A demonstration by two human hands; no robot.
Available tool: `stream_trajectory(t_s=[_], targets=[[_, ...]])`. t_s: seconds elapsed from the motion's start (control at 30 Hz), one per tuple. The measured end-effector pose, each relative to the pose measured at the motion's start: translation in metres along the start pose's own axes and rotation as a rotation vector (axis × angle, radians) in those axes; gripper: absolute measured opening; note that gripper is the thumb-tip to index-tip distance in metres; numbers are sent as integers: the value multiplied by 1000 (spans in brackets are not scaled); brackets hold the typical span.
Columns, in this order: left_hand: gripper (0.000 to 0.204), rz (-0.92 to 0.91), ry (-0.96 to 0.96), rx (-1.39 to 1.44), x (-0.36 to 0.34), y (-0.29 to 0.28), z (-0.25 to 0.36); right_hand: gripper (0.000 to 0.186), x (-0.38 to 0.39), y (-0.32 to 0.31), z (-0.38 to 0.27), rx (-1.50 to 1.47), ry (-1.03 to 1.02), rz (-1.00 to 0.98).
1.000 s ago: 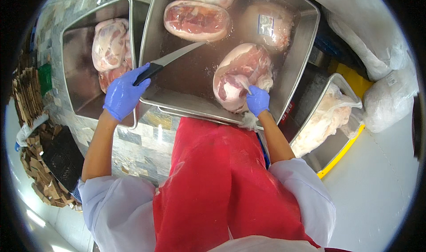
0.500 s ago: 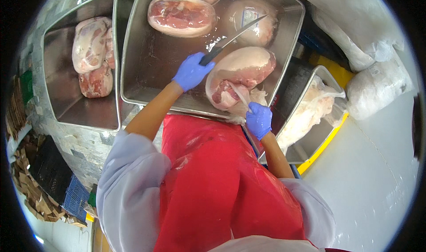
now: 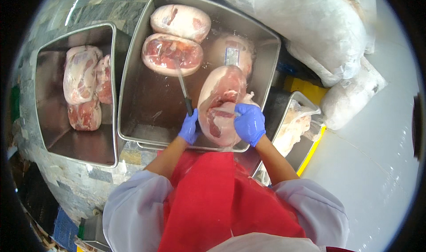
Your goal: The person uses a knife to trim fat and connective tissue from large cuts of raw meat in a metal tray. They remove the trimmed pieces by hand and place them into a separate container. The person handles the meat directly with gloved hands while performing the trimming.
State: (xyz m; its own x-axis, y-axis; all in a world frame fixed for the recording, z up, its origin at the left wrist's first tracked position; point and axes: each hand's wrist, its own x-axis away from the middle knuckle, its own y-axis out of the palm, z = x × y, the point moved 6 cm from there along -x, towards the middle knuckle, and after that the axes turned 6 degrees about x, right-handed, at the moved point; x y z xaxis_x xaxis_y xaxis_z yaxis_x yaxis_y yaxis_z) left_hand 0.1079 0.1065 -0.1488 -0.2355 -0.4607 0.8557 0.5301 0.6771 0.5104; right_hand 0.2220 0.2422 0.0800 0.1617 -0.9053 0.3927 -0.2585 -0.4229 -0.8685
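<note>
In my left hand [image 3: 189, 127], closed round its dark handle, is a knife [image 3: 184, 90]. Its long blade points away from me, and its tip overlaps a wrapped piece of meat [image 3: 172, 57] in the view. Close to the near right side of the large metal tub [image 3: 144, 130] lies a big piece of raw meat [image 3: 212, 90] with pale fat and red flesh. My right hand [image 3: 250, 124] is clenched on clear plastic wrap [image 3: 228, 112] along that meat's right side; the fingertips are partly hidden. Another wrapped piece with a label [image 3: 232, 52] lies behind it.
Left of the tub stands a second metal tub [image 3: 76, 150] with several meat pieces [image 3: 82, 76]. At right, a metal bin [image 3: 306, 143] holds crumpled plastic [image 3: 290, 127]. Large white bagged bundles [image 3: 350, 92] lie beyond. A pale meat piece [image 3: 182, 21] sits at the tub's far left.
The knife has swung from pointing far right to pointing away and slightly left. My right hand has moved up beside the meat with the plastic. The whole view has shifted.
</note>
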Motion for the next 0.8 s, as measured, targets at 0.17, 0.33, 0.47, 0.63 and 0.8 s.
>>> stream_trajectory(t_s=[0.17,0.33,0.47,0.63,0.8], targets=[[44,-237,-138,203,9,34,-31,8,-14,-39,-16,11,-10,77],[28,-263,-81,213,-2,108,-20,9,-66,-70,-9,195,-274,321],[23,-121,-31,-26,-10,70,-27,10,-148,-67,117,184,-84,589],[23,265,393,-987,75,27,52,8,-194,-45,176,349,-132,552],[50,33,1028,-1510,129,73,133,15,-243,-32,199,212,-21,498]])
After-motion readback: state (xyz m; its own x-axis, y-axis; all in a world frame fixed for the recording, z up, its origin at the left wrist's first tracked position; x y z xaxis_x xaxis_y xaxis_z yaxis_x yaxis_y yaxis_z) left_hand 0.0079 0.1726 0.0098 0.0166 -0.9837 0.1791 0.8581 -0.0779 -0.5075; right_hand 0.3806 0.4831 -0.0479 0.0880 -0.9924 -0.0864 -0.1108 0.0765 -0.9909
